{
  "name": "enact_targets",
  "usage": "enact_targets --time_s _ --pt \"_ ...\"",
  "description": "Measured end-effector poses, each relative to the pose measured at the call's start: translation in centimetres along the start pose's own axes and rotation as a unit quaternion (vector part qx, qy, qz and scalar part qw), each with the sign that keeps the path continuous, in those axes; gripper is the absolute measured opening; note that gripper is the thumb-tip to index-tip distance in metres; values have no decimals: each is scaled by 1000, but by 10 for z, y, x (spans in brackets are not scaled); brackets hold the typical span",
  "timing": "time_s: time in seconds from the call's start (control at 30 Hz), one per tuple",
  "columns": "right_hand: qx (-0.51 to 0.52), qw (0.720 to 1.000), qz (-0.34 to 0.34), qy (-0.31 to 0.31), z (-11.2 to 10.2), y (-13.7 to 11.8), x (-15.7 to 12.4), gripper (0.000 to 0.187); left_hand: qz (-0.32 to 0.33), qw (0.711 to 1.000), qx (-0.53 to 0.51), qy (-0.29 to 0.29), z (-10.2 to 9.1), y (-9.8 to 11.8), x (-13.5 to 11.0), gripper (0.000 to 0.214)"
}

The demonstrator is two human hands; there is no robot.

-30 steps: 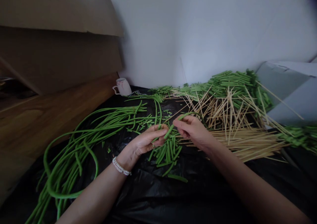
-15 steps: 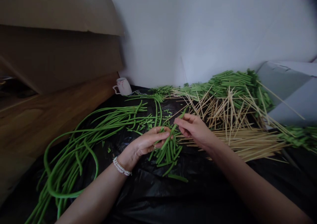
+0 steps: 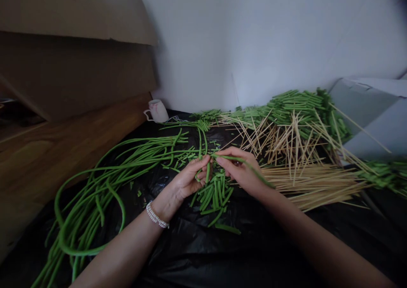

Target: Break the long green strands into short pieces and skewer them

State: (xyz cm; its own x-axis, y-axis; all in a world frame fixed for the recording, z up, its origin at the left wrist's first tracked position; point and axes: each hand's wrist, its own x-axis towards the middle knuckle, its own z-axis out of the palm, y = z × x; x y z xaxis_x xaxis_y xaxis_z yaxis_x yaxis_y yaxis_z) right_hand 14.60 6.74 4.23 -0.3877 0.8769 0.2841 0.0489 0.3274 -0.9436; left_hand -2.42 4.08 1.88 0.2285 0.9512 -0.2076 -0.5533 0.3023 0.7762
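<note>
My left hand (image 3: 189, 178) and my right hand (image 3: 239, 169) meet over a small pile of cut green bean pieces (image 3: 214, 196) on black plastic sheeting (image 3: 203, 245). The right hand pinches a long green bean (image 3: 251, 167) that trails back over its wrist. A short bean piece (image 3: 207, 173) hangs down from the closed fingers of the left hand. Both hands' fingertips nearly touch. A pearl bracelet (image 3: 155, 215) circles my left wrist.
Whole long beans (image 3: 104, 182) sprawl at the left. Bamboo skewers (image 3: 302, 160) lie scattered at the right, with stacked cut beans (image 3: 299, 107) behind them. A white mug (image 3: 158, 110) stands by the wall. Cardboard (image 3: 73, 46) leans at the left; a grey box (image 3: 375, 118) sits at the right.
The two hands have come together. The bean that stood slanted between them now lies flat in the right hand, and a short piece hangs from the left fingers.
</note>
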Motion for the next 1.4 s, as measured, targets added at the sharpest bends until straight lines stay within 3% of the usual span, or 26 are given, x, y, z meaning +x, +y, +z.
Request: enact_targets --time_s 0.1,0.23,0.3,0.4,0.5,0.73,0.87,1.0,1.2,1.4 --pt "-67 995 -77 22 7 6 -5 14 0 999 -39 6 -1 -1 2 29" --pt "-140 979 -137 -47 12 11 -11 23 -4 996 -88 28 -3 0 5 27" --pt "-127 983 -115 -61 10 8 -11 24 -8 995 -100 27 -4 1 7 25" --pt "-23 997 -13 -73 6 0 -8 21 -14 992 -124 -5 -6 4 8 22" --pt "72 990 52 -110 1 -4 -4 25 -18 992 -119 -30 -6 7 6 22" --pt "77 988 83 -105 -1 6 -1 26 -61 994 71 -63 2 3 -4 23" --pt "105 987 103 -66 -6 5 3 24 -48 991 110 -59 4 5 -8 23" --pt "109 987 109 -43 -11 1 6 36 -57 983 148 -93 2 5 -9 24" --pt "95 983 130 -84 -7 3 4 30 -50 983 161 -71 -1 0 -7 26" --pt "120 986 103 -48 -8 1 5 21 -44 997 68 4 6 4 -8 23"
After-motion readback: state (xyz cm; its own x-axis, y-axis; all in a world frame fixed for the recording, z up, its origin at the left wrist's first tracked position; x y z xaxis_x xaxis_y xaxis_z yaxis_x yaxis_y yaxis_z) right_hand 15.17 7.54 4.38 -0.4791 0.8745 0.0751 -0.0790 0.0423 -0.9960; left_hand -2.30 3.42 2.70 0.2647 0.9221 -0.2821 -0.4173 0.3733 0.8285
